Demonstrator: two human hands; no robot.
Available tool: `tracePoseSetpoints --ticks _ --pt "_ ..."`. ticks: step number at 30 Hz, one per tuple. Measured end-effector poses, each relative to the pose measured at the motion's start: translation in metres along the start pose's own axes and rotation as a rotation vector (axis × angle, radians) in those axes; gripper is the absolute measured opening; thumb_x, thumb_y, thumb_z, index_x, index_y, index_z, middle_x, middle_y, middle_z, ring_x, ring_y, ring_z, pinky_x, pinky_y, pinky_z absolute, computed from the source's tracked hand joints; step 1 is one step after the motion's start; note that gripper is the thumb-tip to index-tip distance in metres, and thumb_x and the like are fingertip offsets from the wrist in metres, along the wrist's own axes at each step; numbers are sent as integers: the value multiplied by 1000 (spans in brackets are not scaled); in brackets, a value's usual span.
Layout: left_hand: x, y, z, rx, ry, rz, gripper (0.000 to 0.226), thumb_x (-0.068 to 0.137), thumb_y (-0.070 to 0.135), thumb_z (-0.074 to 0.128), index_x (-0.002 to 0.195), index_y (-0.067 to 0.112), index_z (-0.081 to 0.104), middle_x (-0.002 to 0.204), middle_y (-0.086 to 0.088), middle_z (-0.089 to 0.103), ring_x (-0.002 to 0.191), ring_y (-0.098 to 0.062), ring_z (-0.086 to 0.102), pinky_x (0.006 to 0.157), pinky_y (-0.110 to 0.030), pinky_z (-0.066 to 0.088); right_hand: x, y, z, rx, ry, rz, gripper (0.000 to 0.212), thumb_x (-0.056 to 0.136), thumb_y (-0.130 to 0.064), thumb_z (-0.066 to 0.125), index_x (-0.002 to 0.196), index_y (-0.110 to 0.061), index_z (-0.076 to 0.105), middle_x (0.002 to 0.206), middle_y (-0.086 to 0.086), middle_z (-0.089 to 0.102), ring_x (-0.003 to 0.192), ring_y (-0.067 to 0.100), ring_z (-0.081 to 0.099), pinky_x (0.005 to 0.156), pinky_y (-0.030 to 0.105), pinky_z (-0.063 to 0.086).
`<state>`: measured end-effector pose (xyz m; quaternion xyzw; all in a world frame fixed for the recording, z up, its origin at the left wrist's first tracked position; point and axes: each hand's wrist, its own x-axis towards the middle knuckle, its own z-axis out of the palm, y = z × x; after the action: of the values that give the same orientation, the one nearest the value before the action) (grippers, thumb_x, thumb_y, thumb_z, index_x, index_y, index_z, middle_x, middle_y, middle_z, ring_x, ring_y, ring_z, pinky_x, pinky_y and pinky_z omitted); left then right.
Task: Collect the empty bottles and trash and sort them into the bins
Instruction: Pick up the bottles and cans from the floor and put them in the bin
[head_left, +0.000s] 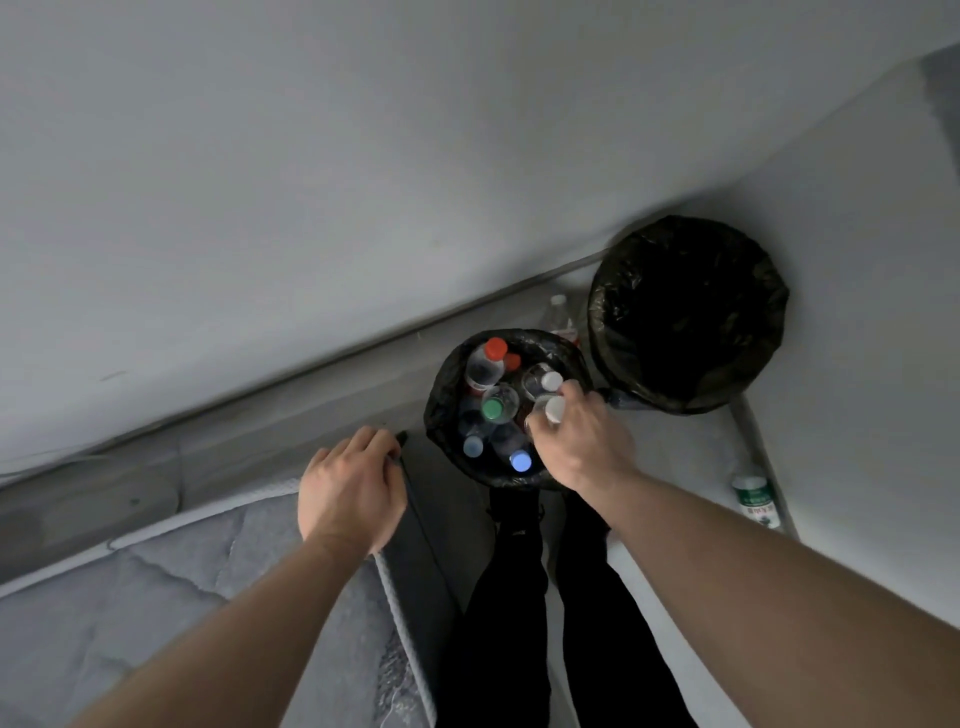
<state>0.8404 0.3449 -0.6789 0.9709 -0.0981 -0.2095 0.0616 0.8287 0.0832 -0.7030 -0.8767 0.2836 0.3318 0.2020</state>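
A small bin (441, 410) lined with a black bag stands on the floor in front of me, packed with several upright plastic bottles with red, green, blue and white caps. My right hand (582, 441) reaches over its right rim and grips a white-capped bottle (554, 409) at the neck, inside the bin. My left hand (353, 488) rests on the corner of the mattress (156, 597), fingers curled over its edge. A larger bin (685, 317) with a dark liner stands behind to the right; its inside is too dark to see.
A clear bottle (560, 314) stands by the wall between the two bins. Another bottle with a green label (756, 499) lies on the floor at the right. My black-trousered legs (519, 597) stand between mattress and bins. The wall runs close behind.
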Motion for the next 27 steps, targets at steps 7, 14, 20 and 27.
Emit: tracePoseSetpoints --ticks 7,14,20,27 --pt "0 1 0 12 21 -2 19 81 28 40 81 25 59 83 6 64 70 -27 63 66 -34 43 1 16 -2 -38 27 -39 61 93 -53 54 144 -28 33 130 8 45 101 31 63 71 34 45" --pt "2 1 0 37 -57 8 27 85 32 33 86 26 59 87 7 63 75 -25 65 71 -36 48 0 10 1 202 42 20 81 92 -37 63 157 -34 15 152 4 32 118 29 57 80 32 45" --pt "2 0 0 45 -80 -10 30 84 33 31 90 27 59 92 6 64 79 -26 66 75 -37 49 -4 11 -3 209 10 -15 77 89 -28 65 153 -33 23 155 4 32 124 28 53 84 32 45" --pt "4 -1 -5 100 -175 20 34 86 35 31 105 27 57 107 4 60 91 -26 65 85 -40 49 -25 28 -5 187 -68 4 78 89 -27 63 155 -29 23 149 2 35 120 28 55 93 39 48"
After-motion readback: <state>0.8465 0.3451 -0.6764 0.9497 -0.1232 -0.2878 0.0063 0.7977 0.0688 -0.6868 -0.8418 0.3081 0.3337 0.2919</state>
